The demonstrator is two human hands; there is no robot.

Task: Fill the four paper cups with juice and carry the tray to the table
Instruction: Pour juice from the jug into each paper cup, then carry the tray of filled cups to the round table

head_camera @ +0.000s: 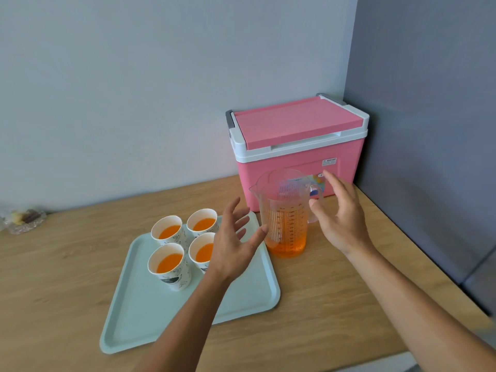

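Observation:
Several patterned paper cups [169,260] holding orange juice stand grouped on a pale green tray [150,315] on the wooden counter. A clear plastic measuring jug [285,224] with orange juice in its lower part stands upright just right of the tray. My left hand [233,245] hovers with spread fingers over the tray's right side, left of the jug, partly covering one cup. My right hand [339,218] is held open just right of the jug's handle, fingers apart, gripping nothing.
A pink cooler box [298,146] with its lid closed stands behind the jug in the wall corner. A clear bag of snacks [22,220] lies at the counter's far left. The counter's front edge [375,361] runs at the lower right.

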